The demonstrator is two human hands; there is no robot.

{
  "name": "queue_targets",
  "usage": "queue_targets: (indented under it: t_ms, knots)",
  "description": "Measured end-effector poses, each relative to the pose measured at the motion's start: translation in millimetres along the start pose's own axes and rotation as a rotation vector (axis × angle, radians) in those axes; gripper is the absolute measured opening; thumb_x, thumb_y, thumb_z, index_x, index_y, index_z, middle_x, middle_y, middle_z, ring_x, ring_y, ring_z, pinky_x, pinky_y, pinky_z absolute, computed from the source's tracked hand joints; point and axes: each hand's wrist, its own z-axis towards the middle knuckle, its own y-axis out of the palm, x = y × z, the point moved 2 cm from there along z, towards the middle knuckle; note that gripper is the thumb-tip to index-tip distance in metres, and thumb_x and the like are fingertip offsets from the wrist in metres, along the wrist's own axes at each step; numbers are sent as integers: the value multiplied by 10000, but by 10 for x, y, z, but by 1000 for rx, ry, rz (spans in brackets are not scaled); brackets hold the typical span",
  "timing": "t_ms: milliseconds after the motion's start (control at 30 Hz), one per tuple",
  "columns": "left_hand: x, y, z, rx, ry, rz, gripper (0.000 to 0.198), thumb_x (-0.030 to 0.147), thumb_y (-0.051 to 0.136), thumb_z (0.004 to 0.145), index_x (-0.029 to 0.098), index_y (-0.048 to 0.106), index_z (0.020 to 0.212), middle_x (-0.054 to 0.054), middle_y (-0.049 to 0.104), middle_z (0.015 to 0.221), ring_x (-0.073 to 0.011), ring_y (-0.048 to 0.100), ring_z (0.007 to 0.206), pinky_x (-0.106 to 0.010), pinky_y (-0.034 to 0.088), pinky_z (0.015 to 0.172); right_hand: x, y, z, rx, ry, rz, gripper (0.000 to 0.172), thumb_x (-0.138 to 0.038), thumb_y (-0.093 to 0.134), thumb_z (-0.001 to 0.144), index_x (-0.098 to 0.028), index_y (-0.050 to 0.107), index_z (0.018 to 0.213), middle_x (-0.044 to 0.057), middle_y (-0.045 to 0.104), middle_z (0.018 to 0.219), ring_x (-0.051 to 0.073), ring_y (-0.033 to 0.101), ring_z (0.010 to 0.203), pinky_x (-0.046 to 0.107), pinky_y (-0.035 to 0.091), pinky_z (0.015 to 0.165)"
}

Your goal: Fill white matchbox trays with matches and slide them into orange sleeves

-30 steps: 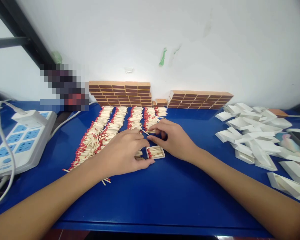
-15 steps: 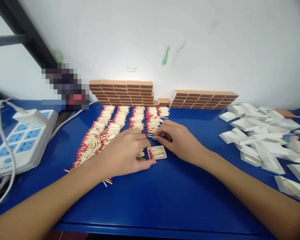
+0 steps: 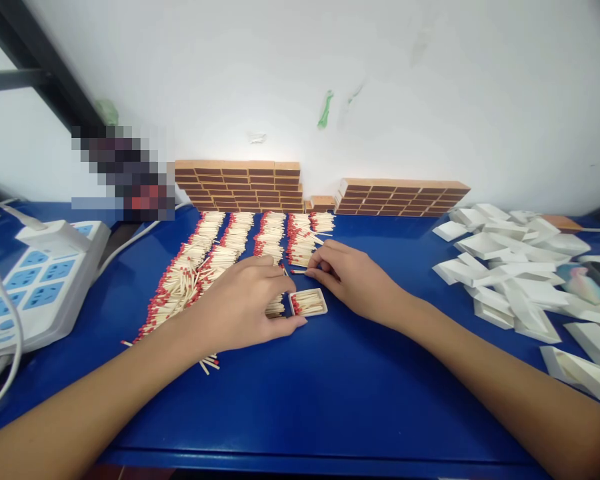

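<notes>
A small white matchbox tray (image 3: 322, 311) filled with red-headed matches (image 3: 307, 303) lies on the blue table. My left hand (image 3: 247, 300) grips the tray's left end, with the thumb at the near corner and the index finger at the far one. Behind the tray, my right hand (image 3: 343, 270) pinches a single match (image 3: 299, 272) between thumb and finger, its red head pointing left. Loose matches (image 3: 183, 287) lie in several long rows to the left and behind, partly covered by my left hand and forearm.
Stacked closed matchboxes (image 3: 240, 187) stand along the wall, with another stack (image 3: 405, 198) farther right. Empty white trays (image 3: 510, 273) are heaped at the right. A power strip (image 3: 45, 287) with white cables occupies the left side. The table's front edge (image 3: 280, 460) runs below.
The view has shifted slightly, so everything sits a little farther left. The match at my right fingertips now shows more clearly. My left hand stays at the tray.
</notes>
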Motion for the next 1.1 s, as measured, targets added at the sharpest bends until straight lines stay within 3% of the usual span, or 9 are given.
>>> queue_targets:
  t_ms: [200,400,633,833,967,1100]
  knots:
    - [0,-37,5,15,-33,-4,256,425,784,901,170,773,920,-19,680,764,-221,637,796,-368,464,774,-59,-154,-122,5,-54,10,98,-257,604,1051,-207,645,977,37,620,934,166,560,746,305,421,673]
    - [-27,-12,9,14,-49,-6,272,438,772,906,181,723,834,-21,686,793,-218,633,826,-361,457,772,-162,-138,-224,-104,-114,50,104,-250,587,1053,-220,665,992,44,654,971,163,597,782,299,432,671]
    - [-16,-8,2,45,-23,-6,239,433,774,907,195,755,907,-14,687,762,-223,630,807,-364,454,760,-109,-182,-157,-62,-84,133,131,-305,663,1009,-218,694,915,14,617,823,148,550,706,292,423,637]
    - [-18,-15,0,46,-24,-12,227,424,784,897,198,760,904,-18,699,764,-223,636,806,-355,462,742,-115,-132,-149,-27,-95,126,86,-280,658,998,-220,680,940,14,614,836,150,537,710,289,417,642]
    - [-15,-1,-4,41,-5,-11,245,431,781,901,189,768,935,-16,704,761,-229,645,809,-377,483,791,-15,-88,-74,56,-59,72,72,-249,648,998,-222,710,973,7,599,816,154,527,698,302,411,650]
    - [-7,5,-4,21,-12,-19,243,431,789,899,192,772,941,-19,703,757,-228,646,813,-374,487,795,77,-22,-1,55,-54,60,60,-240,677,981,-221,729,958,-4,568,782,157,520,699,302,399,645]
